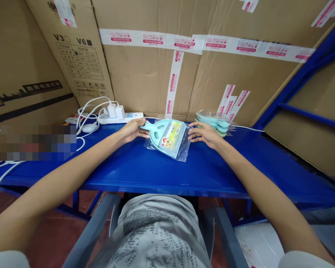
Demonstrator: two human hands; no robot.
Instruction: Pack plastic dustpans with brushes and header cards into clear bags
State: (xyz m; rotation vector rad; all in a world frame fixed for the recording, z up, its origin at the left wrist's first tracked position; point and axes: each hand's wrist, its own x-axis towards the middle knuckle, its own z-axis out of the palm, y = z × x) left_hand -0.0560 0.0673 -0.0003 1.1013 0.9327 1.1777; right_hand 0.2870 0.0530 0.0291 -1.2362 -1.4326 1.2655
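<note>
A small light-blue dustpan set (166,137) with a yellow label lies in a clear plastic bag (183,150) on the blue shelf (162,169). My left hand (133,129) grips its handle at the left end. At the bag's right edge rests my right hand (203,134), fingers spread and touching the plastic. Just behind that hand is a stack of bagged green and blue dustpans (216,123).
A white power strip (120,117) with two plugged chargers, white cables (86,111) and a white mouse (89,128) lie at the back left. Taped cardboard boxes (167,67) form the wall behind. Blue shelf frame (304,74) rises at right.
</note>
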